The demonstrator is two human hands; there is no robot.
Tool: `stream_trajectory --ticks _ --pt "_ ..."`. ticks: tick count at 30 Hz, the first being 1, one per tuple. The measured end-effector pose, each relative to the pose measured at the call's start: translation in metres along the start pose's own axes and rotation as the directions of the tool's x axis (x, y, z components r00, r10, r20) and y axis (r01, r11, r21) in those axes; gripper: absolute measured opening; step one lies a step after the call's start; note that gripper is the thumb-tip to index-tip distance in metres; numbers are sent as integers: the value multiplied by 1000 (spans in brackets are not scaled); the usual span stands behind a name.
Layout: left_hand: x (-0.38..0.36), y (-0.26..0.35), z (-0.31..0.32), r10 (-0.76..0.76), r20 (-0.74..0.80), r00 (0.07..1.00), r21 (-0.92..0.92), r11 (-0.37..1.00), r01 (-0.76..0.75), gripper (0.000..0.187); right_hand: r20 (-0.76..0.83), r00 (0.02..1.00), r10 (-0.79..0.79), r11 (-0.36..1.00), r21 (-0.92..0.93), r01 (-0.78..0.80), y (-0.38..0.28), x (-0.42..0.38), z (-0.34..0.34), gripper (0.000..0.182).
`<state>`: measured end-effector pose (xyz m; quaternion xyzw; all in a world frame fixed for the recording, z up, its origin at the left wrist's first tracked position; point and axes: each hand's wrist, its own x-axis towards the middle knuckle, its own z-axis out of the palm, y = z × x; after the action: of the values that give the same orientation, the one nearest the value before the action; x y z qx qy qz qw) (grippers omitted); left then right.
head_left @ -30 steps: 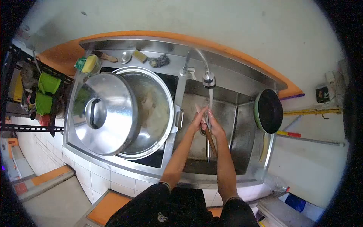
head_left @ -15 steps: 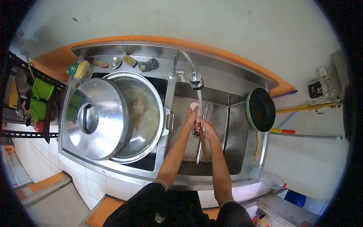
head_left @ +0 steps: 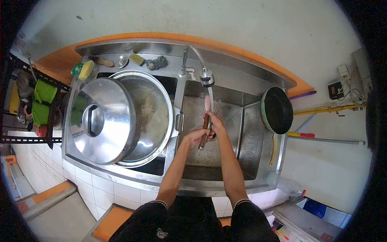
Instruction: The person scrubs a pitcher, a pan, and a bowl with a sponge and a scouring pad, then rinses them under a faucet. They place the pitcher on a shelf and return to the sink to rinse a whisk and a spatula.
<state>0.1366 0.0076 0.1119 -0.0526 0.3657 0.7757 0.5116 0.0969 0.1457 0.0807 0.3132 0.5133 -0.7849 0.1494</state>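
Note:
My left hand (head_left: 196,135) is closed around the brown wooden handle (head_left: 205,128) of a utensil with a pale pink head (head_left: 207,103). Just above it, my right hand (head_left: 216,123) is also closed at the same handle. A wire whisk (head_left: 218,106) lies alongside, its wires blurred and its handle passing behind the fingers of my right hand. Water runs from the faucet head (head_left: 207,78) onto the pink head. Both hands are over the steel sink (head_left: 238,161).
Left of the sink is a large pot (head_left: 174,121) of cloudy water, partly covered by a metal lid (head_left: 111,125). A frying pan (head_left: 277,111) rests at the right edge. A sponge (head_left: 137,59) and a scouring pad (head_left: 157,63) lie on the back ledge.
My left hand has moved down from the pink head to the wooden handle. The utensil and whisk have shifted up toward the faucet, and the pink head now shows under the water.

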Motion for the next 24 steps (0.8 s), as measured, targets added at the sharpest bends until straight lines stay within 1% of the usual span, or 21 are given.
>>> stream_trajectory --ticks 3,6,8,9,11,12,14,15,16,18,19,21,22,24 --pt "0 2 -4 54 29 998 171 984 -59 25 -31 999 39 980 196 -33 -7 -12 3 32" --pt "7 0 -1 159 -57 986 285 949 -137 20 75 996 39 982 181 -52 -20 -34 -1 37" --pt "17 0 -2 198 -109 974 312 937 -156 24 184 980 71 996 -59 -61 -3 -24 -17 42" --pt "21 0 0 218 -135 967 323 932 -166 26 232 968 97 982 -180 -55 1 -20 -24 44" --pt "9 22 28 182 -311 933 469 883 -16 28 215 972 91 995 -50 -82 3 -21 -19 46" --pt "4 31 37 177 -400 899 530 845 70 30 212 974 86 996 20 -92 6 -17 -17 48" --pt "9 25 39 416 -444 793 735 675 57 35 184 977 105 984 122 -128 8 -7 -12 44" --pt "13 19 36 529 -433 730 819 568 75 38 169 979 116 973 177 -146 12 -2 -10 41" --pt "17 17 29 500 -384 777 811 585 24 47 150 983 105 961 237 -139 8 -4 -2 37" --pt "17 18 20 483 -313 817 893 443 80 53 101 991 91 926 358 -121 2 -15 13 29" --pt "17 21 19 468 -276 839 925 368 99 57 108 991 75 925 363 -110 0 -23 18 26" --pt "24 30 9 350 -290 891 895 429 122 56 117 993 35 928 365 -76 -9 -37 24 21" --pt "27 33 7 289 -291 912 877 461 134 56 145 989 28 933 350 -78 -3 -30 16 21" --pt "32 26 9 347 -273 897 915 381 131 51 204 979 26 945 314 -90 7 -21 7 20"
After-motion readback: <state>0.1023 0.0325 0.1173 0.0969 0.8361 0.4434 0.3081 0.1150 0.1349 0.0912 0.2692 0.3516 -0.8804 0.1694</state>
